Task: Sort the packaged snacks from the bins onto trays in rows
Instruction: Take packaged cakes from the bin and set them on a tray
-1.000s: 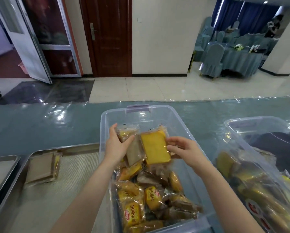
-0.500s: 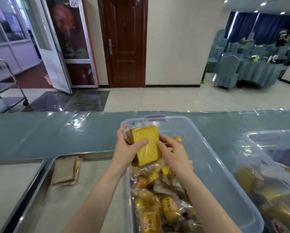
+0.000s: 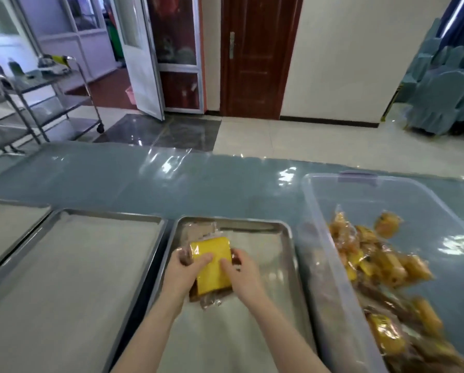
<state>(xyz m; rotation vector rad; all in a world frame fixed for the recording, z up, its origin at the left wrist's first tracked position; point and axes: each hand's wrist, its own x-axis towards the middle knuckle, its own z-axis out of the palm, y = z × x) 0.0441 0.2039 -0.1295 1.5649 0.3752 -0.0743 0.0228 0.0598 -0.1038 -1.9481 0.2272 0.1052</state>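
A wrapped yellow cake slice (image 3: 213, 265) lies on top of a stack of packets that both my hands hold over the steel tray (image 3: 287, 238). My left hand (image 3: 183, 270) grips the stack's left side with the thumb on the yellow top. My right hand (image 3: 239, 273) grips the right side. A brown packaged snack (image 3: 200, 230) lies in the tray's far left corner, just beyond the stack. The clear plastic bin (image 3: 319, 238) at the right holds several packaged snacks (image 3: 373, 262).
A second steel tray (image 3: 69, 278) lined with pale paper sits left of the first, and a third tray's (image 3: 7, 224) corner shows at far left. The blue table (image 3: 171, 189) is covered in clear film. Steel trolleys (image 3: 37, 103) stand on the floor beyond.
Both hands brought the yellow cake packet and the one under it out of the bin, leftward and down over the tray. The view swung left, so the bin now sits at the right.
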